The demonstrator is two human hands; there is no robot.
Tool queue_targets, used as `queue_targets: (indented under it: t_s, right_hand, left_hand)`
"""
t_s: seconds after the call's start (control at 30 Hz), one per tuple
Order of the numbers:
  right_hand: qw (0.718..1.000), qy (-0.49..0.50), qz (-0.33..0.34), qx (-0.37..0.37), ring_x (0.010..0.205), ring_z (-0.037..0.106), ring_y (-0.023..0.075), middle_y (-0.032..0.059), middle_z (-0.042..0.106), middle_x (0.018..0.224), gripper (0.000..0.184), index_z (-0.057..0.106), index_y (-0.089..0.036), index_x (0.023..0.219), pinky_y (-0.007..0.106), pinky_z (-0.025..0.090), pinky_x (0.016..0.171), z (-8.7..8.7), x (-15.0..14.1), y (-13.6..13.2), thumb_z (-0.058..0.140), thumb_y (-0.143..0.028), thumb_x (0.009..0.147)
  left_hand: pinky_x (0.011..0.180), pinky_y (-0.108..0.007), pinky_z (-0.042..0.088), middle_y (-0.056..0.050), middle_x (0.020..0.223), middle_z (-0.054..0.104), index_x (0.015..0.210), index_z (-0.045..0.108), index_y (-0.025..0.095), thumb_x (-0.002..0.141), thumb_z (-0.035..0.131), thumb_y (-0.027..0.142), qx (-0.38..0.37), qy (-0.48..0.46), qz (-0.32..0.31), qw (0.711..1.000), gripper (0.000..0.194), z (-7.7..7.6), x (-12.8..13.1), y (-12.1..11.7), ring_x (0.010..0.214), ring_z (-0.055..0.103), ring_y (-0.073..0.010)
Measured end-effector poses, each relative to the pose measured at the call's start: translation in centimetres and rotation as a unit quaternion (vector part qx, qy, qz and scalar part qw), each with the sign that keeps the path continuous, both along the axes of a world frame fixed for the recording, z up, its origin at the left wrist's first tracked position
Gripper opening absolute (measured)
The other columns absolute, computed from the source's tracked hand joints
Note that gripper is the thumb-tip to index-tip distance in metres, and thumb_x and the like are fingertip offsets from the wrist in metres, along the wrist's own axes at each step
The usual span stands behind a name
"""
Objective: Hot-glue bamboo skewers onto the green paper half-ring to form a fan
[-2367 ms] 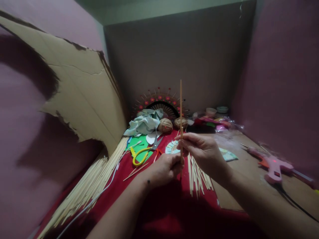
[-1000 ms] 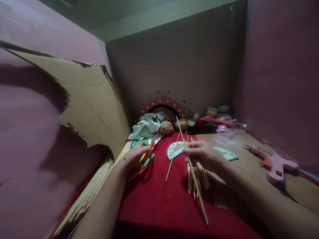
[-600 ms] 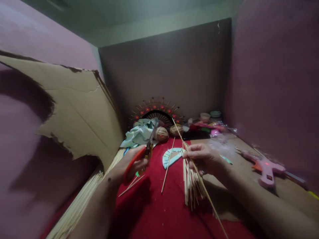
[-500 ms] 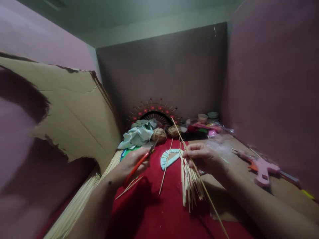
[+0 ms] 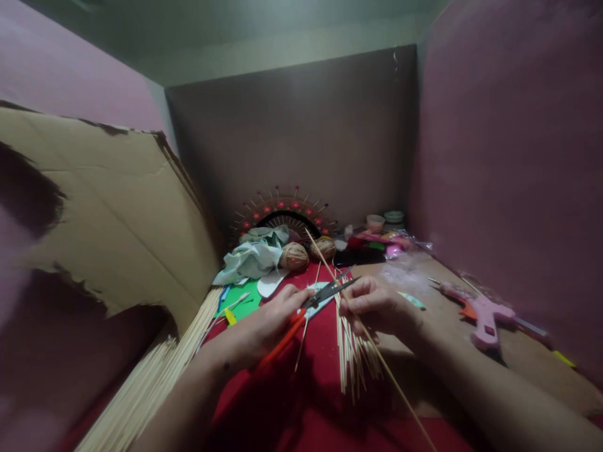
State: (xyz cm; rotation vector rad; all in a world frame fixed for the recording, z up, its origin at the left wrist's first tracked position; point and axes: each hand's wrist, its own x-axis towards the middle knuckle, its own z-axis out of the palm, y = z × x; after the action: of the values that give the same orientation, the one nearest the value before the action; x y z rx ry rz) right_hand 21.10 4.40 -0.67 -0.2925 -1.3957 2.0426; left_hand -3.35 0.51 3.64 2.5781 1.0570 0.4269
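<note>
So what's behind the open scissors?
Parts of a pale-green fabric-wrapped piece and a loose stick, over red cloth. The scissors and left hand cover the rest; the piece's full outline can't be seen.

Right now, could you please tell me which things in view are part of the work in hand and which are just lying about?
In use, it seems: scissors in left hand; stick in right hand.
Lying about, apparently: glue gun; twine ball; cloth; cardboard.
</note>
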Motion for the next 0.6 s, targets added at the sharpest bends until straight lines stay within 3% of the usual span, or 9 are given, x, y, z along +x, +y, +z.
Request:
queue_targets:
  t_s: [0.2,0.6]
  right_hand:
    - [0.998,-0.008,0.052,0.025,0.034,0.06,0.0128,0.0068,0.07,0.054,0.015,0.07,-0.007,0.078,0.017,0.046,0.029,-0.2,0.0,-0.2,0.067,-0.02,0.071]
    - [0.998,-0.019,0.059,0.015,0.035,0.058,0.0112,0.0065,0.069,0.052,0.018,0.071,-0.005,0.079,0.016,0.043,0.031,-0.8,0.1,-0.3,0.066,-0.019,0.069]
  left_hand:
    - [0.097,-0.038,0.042,-0.008,0.127,0.043,0.14,0.029,0.03,0.091,0.039,0.015,0.011,-0.034,-0.001,0.999,0.052,-0.3,0.1,-0.8,0.108,0.049,-0.0203]
    - [0.097,-0.037,0.042,-0.009,0.126,0.043,0.14,0.028,0.027,0.09,0.039,0.011,0.003,-0.046,-0.046,0.998,0.054,-0.2,0.5,-1.4,0.111,0.047,-0.0206]
